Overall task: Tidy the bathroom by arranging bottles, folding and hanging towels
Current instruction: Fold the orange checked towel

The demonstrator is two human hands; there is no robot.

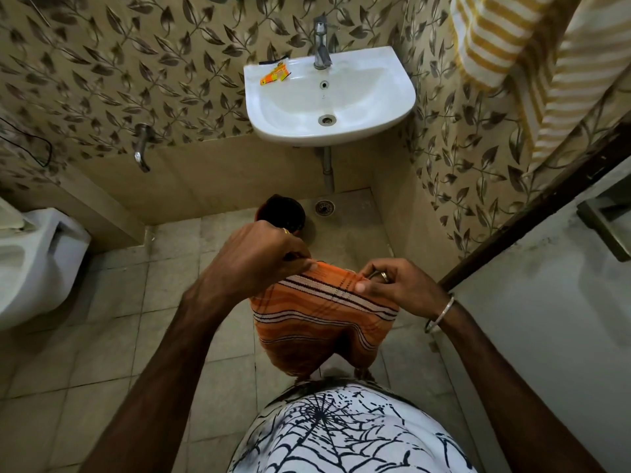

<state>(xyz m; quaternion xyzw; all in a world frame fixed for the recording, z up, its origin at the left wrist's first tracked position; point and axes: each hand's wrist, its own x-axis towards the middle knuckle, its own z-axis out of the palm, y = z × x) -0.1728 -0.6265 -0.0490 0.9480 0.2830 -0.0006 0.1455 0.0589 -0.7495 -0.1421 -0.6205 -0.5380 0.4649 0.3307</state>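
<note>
Both my hands pinch the top edge of the orange towel (319, 322), my left hand (259, 256) on one corner and my right hand (392, 285) on the other. My arms reach out in front of my belly. It hangs folded above the floor (102, 336), with white and dark stripes. Behind it stands a dark bucket (281, 215). An orange packet (275, 75) lies on the white sink (375, 107).

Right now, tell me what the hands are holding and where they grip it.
Both hands hold the orange striped towel by its top edge: the left hand pinches the left corner, the right hand the right. The rest hangs down.
</note>
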